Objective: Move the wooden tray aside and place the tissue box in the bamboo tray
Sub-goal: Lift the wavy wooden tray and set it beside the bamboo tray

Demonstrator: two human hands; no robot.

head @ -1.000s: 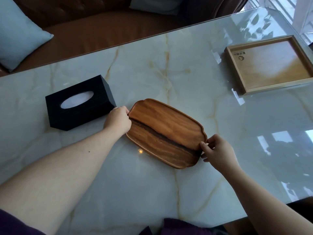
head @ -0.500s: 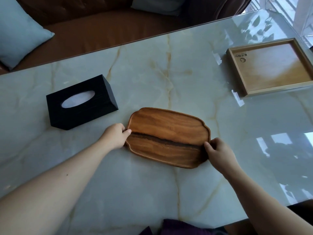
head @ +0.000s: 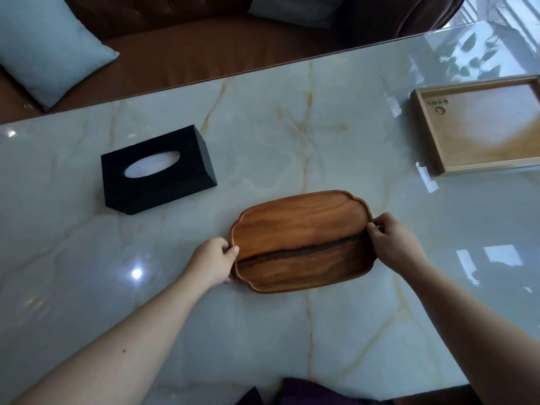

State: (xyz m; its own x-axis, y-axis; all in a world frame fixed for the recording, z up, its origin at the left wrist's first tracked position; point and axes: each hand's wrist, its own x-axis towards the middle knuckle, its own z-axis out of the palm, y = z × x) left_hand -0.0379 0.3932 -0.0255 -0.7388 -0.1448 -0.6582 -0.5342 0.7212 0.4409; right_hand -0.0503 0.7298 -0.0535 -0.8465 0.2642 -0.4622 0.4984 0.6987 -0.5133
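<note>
A dark brown wooden tray (head: 301, 232) with scalloped ends lies on the marble table near the front centre. My left hand (head: 214, 260) grips its left end and my right hand (head: 393, 238) grips its right end. The black tissue box (head: 155, 173), white tissue showing in its oval slot, stands to the left and behind the tray, apart from my hands. The pale rectangular bamboo tray (head: 482, 124) rests at the far right and holds nothing; the frame edge cuts off its right side.
The glossy marble table (head: 292, 135) runs left to right with its far edge at the back. Behind it stands a brown leather sofa (head: 204, 39) with a light blue cushion (head: 49, 45). Dark purple cloth (head: 295, 394) shows at the near edge.
Both hands have kept hold of the wooden tray and turned it clockwise while drawing it toward me and slightly right, away from the tissue box. Tissue box and bamboo tray stayed put.
</note>
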